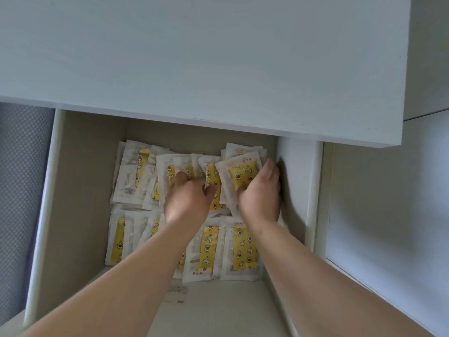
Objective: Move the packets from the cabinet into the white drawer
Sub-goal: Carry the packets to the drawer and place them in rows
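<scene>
Against right wall of drawer [298, 181] | right hand [261, 198] grips packet [243, 175] | left hand [187, 199] grips packets [212, 175] beside it

Soft, even daylight; faint shadows in the drawer [298, 181]; slight motion blur; wide-angle edge bending.

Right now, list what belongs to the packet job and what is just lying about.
Job: packets; white drawer; left hand and right hand, both gripping packets in the back row.
Lying about: white tabletop above; grey patterned surface at left; small paper slip on the drawer floor.
</scene>
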Tool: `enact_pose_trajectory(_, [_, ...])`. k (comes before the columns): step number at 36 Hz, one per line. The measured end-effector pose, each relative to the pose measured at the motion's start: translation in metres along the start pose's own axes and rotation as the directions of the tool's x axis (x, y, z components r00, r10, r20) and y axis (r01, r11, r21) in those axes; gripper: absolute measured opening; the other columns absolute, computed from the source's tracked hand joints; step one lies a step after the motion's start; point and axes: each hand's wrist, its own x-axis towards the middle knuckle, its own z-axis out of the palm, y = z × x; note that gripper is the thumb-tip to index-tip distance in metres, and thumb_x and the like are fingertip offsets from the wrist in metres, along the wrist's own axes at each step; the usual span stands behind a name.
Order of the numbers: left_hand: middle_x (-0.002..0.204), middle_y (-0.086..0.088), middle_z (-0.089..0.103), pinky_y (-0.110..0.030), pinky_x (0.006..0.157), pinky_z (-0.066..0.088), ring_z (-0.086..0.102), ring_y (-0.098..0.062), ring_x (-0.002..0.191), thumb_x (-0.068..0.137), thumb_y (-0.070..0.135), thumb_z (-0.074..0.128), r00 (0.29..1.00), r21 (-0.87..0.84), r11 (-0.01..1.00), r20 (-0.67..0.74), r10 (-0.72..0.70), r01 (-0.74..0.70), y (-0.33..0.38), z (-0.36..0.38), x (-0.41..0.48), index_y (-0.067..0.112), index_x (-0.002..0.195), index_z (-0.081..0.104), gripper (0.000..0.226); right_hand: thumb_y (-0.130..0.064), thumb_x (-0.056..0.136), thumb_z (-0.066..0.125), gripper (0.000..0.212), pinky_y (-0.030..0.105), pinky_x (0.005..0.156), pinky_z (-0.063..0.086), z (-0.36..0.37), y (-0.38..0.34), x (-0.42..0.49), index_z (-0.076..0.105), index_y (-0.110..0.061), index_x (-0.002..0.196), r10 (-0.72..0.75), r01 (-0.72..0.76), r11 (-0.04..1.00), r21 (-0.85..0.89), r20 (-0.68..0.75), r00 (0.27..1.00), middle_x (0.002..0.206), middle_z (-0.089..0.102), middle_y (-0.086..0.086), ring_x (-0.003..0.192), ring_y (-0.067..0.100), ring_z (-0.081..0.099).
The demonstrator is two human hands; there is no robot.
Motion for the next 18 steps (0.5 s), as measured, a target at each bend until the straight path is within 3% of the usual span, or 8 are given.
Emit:
enact_pose_trajectory(3, [0.107,-0.012,0.054,-0.031,0.067,0.043,0.052,-0.027,0.081,0.095,0.034,0.052,1.000,-0.050,0.998,0.000,0.025,-0.025,0.002,-0.002,0.005,0.009,0.100,0.056,0.026,-0.019,0.091,0.058,0.080,0.039,0.113,0.023,-0.001,-0.001,-0.001,0.005,-0.018,0.150,-0.111,0.113,0.983,-0.145,0.024,0.994,0.158,0.002,0.009,0.145,0.029,0.011])
enact_pose_trajectory(5, [0.097,-0.013,0.061,-0.032,0.065,0.045,0.056,-0.026,0.079,0.094,0.029,0.054,0.999,-0.113,0.993,-0.022,0.033,-0.035,0.002,0.000,0.008,0.009,0.099,0.053,0.021,-0.021,0.090,0.059,0.080,0.042,0.113,0.021,-0.003,-0.003,0.003,0.006,-0.022,0.150,-0.141,0.156,0.972,-0.175,0.092,0.986,0.159,-0.003,0.008,0.145,0.031,0.007])
enact_pose_trajectory(9, [0.084,-0.013,0.065,-0.042,0.070,0.057,0.066,-0.030,0.076,0.095,0.023,0.050,1.000,-0.280,0.960,0.026,-0.004,0.011,0.004,0.004,0.010,0.009,0.094,0.051,0.014,-0.024,0.086,0.066,0.084,0.044,0.109,0.030,-0.005,-0.005,0.017,0.011,-0.022,0.149,-0.014,0.011,1.000,0.020,0.150,0.989,0.157,0.006,0.008,0.141,0.031,0.017])
enact_pose_trajectory(11, [0.085,-0.009,0.065,-0.037,0.068,0.055,0.064,-0.029,0.077,0.096,0.026,0.048,0.999,-0.160,0.987,0.036,0.012,-0.006,0.005,0.003,0.008,0.010,0.100,0.052,0.016,-0.021,0.084,0.068,0.088,0.044,0.109,0.030,-0.004,-0.005,0.020,0.008,-0.020,0.150,0.016,-0.028,0.996,0.082,0.144,0.989,0.155,0.015,0.008,0.139,0.030,0.022])
enact_pose_trajectory(13, [0.095,-0.005,0.059,-0.032,0.062,0.047,0.060,-0.028,0.084,0.095,0.029,0.049,0.998,0.003,0.999,-0.045,0.038,-0.038,0.007,0.002,0.006,0.014,0.110,0.047,0.021,-0.017,0.085,0.068,0.090,0.041,0.109,0.030,-0.003,-0.003,0.019,0.007,-0.019,0.150,-0.017,0.007,0.997,0.071,0.133,0.991,0.154,0.020,0.006,0.138,0.029,0.023])
enact_pose_trajectory(15, [0.116,-0.007,0.048,-0.034,0.066,0.043,0.054,-0.029,0.103,0.091,0.031,0.056,0.991,0.078,0.995,-0.113,0.074,-0.066,0.009,-0.002,0.004,0.018,0.124,0.038,0.040,-0.015,0.084,0.068,0.088,0.038,0.107,0.031,0.000,0.001,0.018,0.010,-0.019,0.150,-0.062,0.053,0.995,0.084,0.109,0.992,0.152,0.025,0.005,0.136,0.029,0.027])
enact_pose_trajectory(18, [0.144,-0.005,0.025,-0.039,0.098,0.036,0.030,-0.029,0.129,0.084,0.033,0.066,0.967,0.163,0.960,-0.077,0.244,-0.230,0.011,-0.007,0.010,0.027,0.143,0.019,0.076,-0.017,0.084,0.069,0.083,0.036,0.101,0.036,0.005,0.008,0.014,0.017,-0.019,0.149,-0.107,0.094,0.984,0.155,0.081,0.991,0.147,0.035,0.004,0.131,0.029,0.034])
